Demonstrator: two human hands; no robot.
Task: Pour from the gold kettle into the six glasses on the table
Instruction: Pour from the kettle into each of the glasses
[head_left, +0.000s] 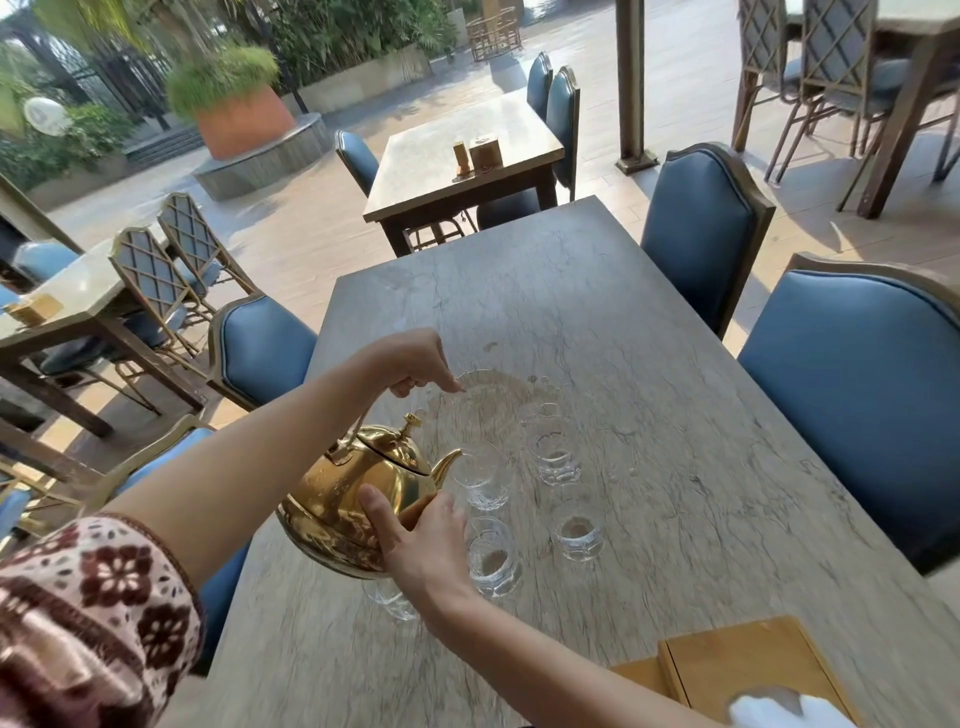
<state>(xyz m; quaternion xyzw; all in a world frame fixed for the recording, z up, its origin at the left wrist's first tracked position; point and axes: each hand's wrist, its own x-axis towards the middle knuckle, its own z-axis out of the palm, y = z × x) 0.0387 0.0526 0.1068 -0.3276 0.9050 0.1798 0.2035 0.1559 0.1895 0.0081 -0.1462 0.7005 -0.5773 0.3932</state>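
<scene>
The gold kettle (358, 493) hangs tilted above the grey stone table (675, 441), its spout over the rim of a clear glass (480, 475). My left hand (413, 364) grips the kettle's top handle. My right hand (421, 540) presses against the kettle's lower side, fingers spread on the metal. More clear glasses stand beside it: one behind to the right (553, 449), one at the right (576, 525), one in front (493, 558). Another glass (395, 597) is partly hidden under the kettle and my right wrist. A clear glass tray (493, 395) lies behind the glasses.
A wooden box (748, 670) with a white cloth (784, 709) sits at the near right corner. Blue padded chairs (857, 389) line both sides of the table. Other tables and chairs stand further off on the patio.
</scene>
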